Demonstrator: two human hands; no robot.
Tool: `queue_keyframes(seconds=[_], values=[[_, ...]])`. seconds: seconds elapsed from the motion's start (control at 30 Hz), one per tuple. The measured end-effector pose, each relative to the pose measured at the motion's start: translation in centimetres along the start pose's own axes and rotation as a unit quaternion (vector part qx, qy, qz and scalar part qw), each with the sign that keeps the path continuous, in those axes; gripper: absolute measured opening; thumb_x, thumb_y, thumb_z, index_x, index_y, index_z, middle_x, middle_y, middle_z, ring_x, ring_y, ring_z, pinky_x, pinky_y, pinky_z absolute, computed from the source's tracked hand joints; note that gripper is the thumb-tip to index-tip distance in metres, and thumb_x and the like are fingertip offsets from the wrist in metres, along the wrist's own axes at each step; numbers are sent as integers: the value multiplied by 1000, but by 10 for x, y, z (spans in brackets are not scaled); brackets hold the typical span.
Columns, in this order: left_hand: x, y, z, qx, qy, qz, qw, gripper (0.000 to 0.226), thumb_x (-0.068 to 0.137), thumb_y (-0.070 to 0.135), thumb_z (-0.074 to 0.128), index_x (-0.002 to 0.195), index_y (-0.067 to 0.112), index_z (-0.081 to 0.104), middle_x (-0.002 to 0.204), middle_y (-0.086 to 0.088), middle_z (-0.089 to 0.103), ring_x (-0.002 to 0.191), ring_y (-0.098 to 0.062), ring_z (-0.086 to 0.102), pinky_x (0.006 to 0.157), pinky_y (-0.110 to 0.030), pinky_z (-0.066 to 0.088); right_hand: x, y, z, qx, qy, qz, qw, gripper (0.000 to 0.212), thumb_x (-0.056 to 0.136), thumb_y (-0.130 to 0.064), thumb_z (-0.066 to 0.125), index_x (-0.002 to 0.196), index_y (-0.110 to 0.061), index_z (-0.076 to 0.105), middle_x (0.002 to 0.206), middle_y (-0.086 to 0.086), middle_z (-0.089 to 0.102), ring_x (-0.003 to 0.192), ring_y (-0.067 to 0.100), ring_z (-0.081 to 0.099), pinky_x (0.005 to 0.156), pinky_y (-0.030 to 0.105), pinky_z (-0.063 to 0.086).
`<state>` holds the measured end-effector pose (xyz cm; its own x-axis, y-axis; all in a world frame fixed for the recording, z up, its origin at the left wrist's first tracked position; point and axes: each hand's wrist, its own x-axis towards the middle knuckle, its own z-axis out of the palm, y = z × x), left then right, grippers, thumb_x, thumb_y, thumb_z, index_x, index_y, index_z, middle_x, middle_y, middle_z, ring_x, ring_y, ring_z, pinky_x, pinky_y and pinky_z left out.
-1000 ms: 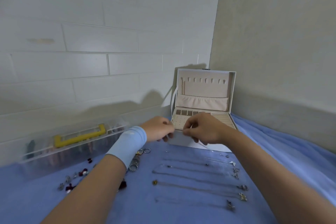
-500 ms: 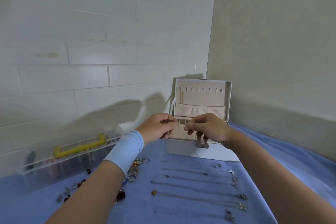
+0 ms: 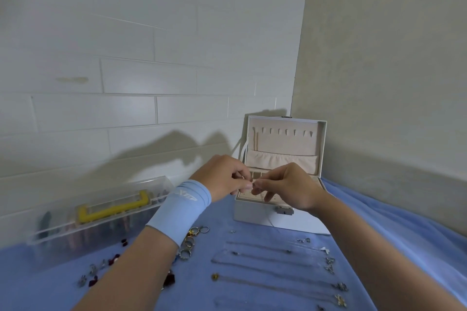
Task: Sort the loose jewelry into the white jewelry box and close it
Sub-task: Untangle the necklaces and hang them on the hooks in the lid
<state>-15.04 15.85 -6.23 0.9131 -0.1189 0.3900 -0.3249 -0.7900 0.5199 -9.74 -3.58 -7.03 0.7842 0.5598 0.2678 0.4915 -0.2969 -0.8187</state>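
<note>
– Blue cloth (image 3: 214,222) fills the bottom of frame. Clear case (image 3: 101,230) with yellow handle (image 3: 113,208) at left. White jewelry box (image 3: 255,214) centre right, lid upright. Left hand (image 3: 222,177) and right hand (image 3: 290,187) meet over its front tray.
– Loose jewelry?
– Necklaces (image 3: 273,260) in rows bottom centre, rings (image 3: 189,240) beside the left wrist, all on the cloth.
– Grip?
– Fingers of both hands curled, pinching one small piece (image 3: 249,182) between them. Too small to identify.

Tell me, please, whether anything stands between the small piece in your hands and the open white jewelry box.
Nothing visible does. The left hand and right hand pinch the tiny piece just over the white jewelry box, whose lid stands open behind them. The piece is too small to identify.
</note>
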Motion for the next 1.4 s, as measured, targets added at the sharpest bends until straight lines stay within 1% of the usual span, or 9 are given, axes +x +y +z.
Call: queue_keyframes(seconds=[0.17,0.3,0.47,0.63,0.8,0.93,1.07,1.17,1.4], values=[[0,1,-2,61,-14,-7,998,10,89,24,67,82,21,73,70,13,65,60,1,57,62,-15,42,2,0,3,-78,-1,-12,997,20,95,-21,68,85,-9,80,79,0,76,62,11,64,64,24,53],[-1,1,-1,13,-40,-34,999,19,94,25,58,85,14,70,76,7,69,61,-8,59,60,-18,47,0,-1,2,-86,-5,-8,996,22,96,-21,65,84,-7,77,77,1,74,58,11,61,55,23,47],[-3,0,0,-111,-28,-53,992,22,98,19,53,86,8,68,79,-2,72,60,-12,59,59,-25,50,-1,1,-4,25,-17,-2,1000,13,94,-7,67,101,-4,78,73,-2,71,61,12,51,62,24,48],[-4,-4,-4,-85,-48,-63,993,21,97,23,58,89,11,73,81,4,76,61,-14,64,62,-27,53,-1,3,-7,34,-17,14,999,15,89,-11,75,84,3,76,77,4,75,58,12,57,61,24,52],[-5,-1,-4,-74,-66,-60,993,26,98,25,56,94,4,72,84,3,77,61,-15,67,57,-22,52,1,7,-4,9,-52,12,999,18,95,-12,68,90,5,73,89,12,77,65,16,65,72,31,55],[-5,0,-3,-51,-64,-50,995,27,99,25,54,91,6,71,82,1,76,61,-15,66,53,-18,47,2,5,-3,12,-63,11,998,23,99,-9,61,94,13,69,94,17,75,64,9,65,67,23,55],[-5,3,-1,-107,-29,-34,993,25,99,20,53,84,6,69,79,0,75,66,-15,64,55,-20,46,1,3,-2,-11,-79,25,997,26,105,-17,52,98,2,68,88,5,74,70,12,65,75,27,52],[-4,11,6,-280,12,-67,958,22,96,13,53,80,8,67,76,0,71,72,-13,62,63,-25,51,2,-1,-1,27,-80,23,996,28,108,-21,43,94,-9,65,82,3,71,74,17,62,78,32,52],[15,17,6,-593,-21,-124,795,27,105,18,41,81,11,52,83,-11,72,72,-23,69,69,-30,59,23,-12,-13,64,-76,5,995,44,110,-34,34,81,-10,57,64,0,46,63,17,47,76,37,52]])
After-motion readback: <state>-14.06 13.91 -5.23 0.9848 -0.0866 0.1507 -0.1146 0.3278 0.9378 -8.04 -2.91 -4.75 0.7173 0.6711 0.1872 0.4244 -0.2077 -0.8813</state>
